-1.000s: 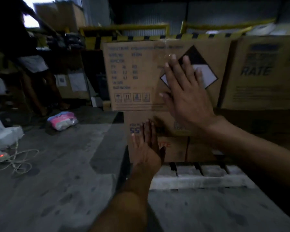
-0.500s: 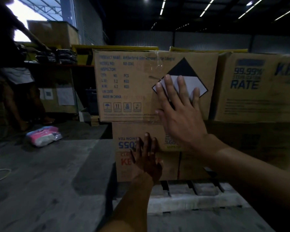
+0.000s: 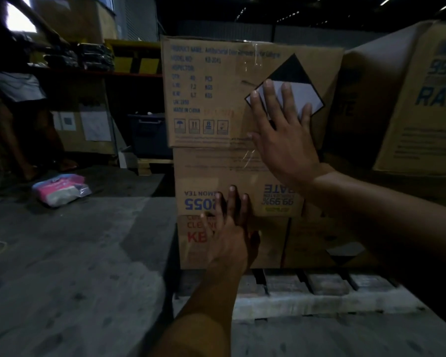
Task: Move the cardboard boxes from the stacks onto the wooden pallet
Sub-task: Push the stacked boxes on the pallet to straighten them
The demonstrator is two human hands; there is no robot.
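**Both palms flat on the stack, top box ahead of the right hand**

I have both hands open and neither one holding anything. My right hand [image 3: 283, 143] lies flat on the near face of the top box [image 3: 211, 99], its fingers [image 3: 269, 99] straight and spread across the black-and-white diamond label [image 3: 294, 70]. My left hand [image 3: 232, 235] is lower, fingers [image 3: 233, 202] straight and close together, touching the seam where the middle box [image 3: 204, 176] meets the bottom box [image 3: 191, 253].

What matters next is that the top box lies straight ahead of my right palm, on the far side of it, with its long axis running left to right. The palm sits right of the face's centre, so I judge a push there would swing the box, not slide it squarely. The right hand is the nearer one to it. Its left edge overhangs the middle box a little.

All three boxes are stacked on the wooden pallet [image 3: 327, 284], at its left end, with a neighbouring box [image 3: 410, 112] just beside them on the right.

The boxes are plain brown corrugated cardboard with square corners, matte faces and blue and red print. Glossy clear tape [image 3: 250, 158] crosses the seams. The pallet slats look rough and pale. The concrete floor [image 3: 75, 266] is mottled grey, with a pink packet [image 3: 62, 189] lying on it to the left.
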